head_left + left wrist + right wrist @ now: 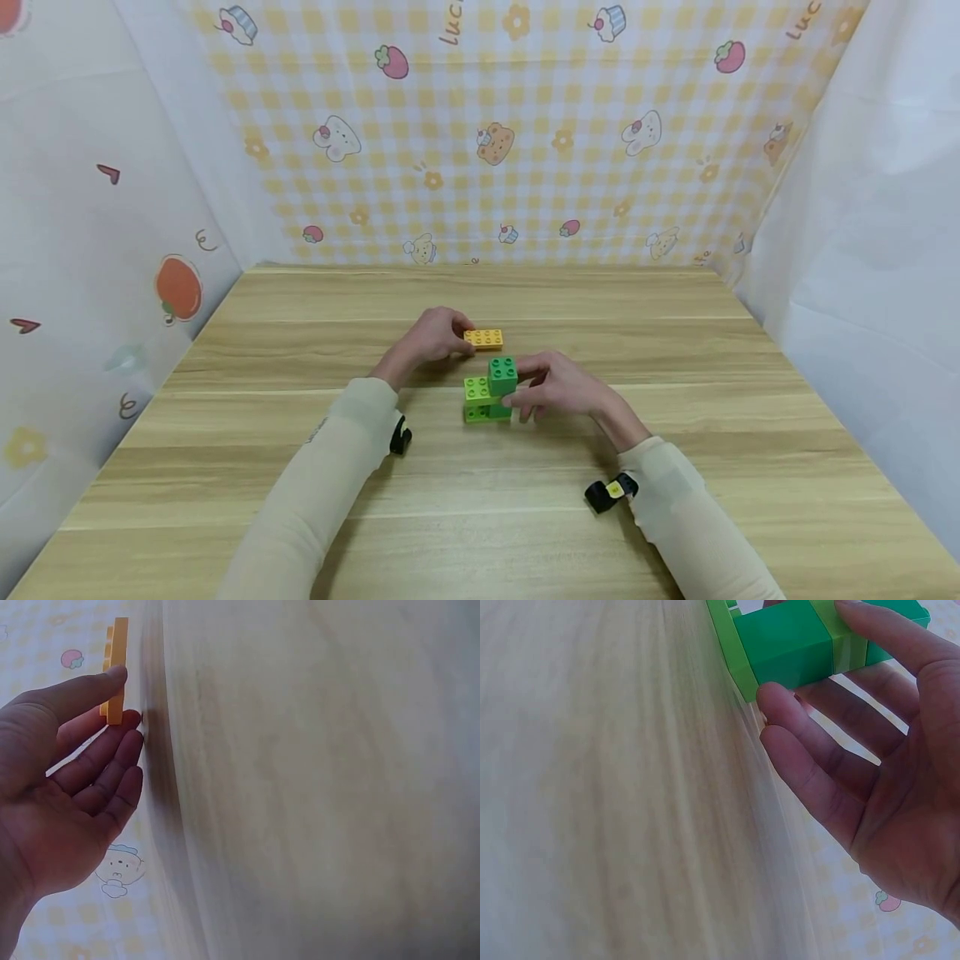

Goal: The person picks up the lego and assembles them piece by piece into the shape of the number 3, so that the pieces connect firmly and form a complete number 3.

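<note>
One orange brick point(483, 338) mid-table, just beyond the green brick stack point(502, 383). L hand point(438, 335) pinches the orange one's left end btwn thumb & fingertips; R hand point(564, 385) grips the stack's right side, thumb on near face, lower fingers loosely bent. Wood tabletop point(487, 517) below.

The stack point(495, 389) stands on the table point(480, 517); the loose brick point(483, 339) is behind it.

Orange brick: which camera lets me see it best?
The head view: it shows the orange brick from above, its two rows of studs plain, with the left hand pinching one end. The left wrist view shows it larger but nearly edge-on, partly covered by that hand. The right wrist view doesn't show it.
</note>
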A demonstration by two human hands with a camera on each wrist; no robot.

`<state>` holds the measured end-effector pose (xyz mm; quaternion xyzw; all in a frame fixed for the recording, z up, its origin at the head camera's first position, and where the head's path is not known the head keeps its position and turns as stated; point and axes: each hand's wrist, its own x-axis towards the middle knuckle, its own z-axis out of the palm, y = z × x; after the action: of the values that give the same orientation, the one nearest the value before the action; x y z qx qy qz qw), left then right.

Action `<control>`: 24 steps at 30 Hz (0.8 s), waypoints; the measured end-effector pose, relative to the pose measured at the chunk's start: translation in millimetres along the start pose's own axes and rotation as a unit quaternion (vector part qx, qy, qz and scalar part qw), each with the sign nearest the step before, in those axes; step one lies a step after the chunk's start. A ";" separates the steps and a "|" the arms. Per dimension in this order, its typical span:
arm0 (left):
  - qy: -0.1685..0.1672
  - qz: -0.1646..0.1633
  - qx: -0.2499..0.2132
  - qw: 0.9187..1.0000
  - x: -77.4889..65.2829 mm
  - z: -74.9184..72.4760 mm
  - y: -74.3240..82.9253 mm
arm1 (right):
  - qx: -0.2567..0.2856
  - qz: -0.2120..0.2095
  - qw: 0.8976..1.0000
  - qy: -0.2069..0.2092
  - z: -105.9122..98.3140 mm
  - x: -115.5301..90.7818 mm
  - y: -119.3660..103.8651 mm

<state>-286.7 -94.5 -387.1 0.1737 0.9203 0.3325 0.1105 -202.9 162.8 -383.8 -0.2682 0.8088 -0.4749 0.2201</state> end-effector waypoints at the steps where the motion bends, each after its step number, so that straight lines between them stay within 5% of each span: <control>1: 0.001 -0.001 -0.005 1.000 -0.2 -0.3 0.1 | 0.000 -0.001 1.000 0.000 0.1 0.1 0.2; 24: 0.034 0.002 -0.054 0.998 -11.2 -8.7 4.7 | 0.005 -0.003 1.000 -0.001 0.3 0.8 1.5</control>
<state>-278.1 -100.6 -376.6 0.1581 0.9037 0.3880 0.0879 -203.7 162.7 -385.4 -0.2697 0.8054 -0.4794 0.2207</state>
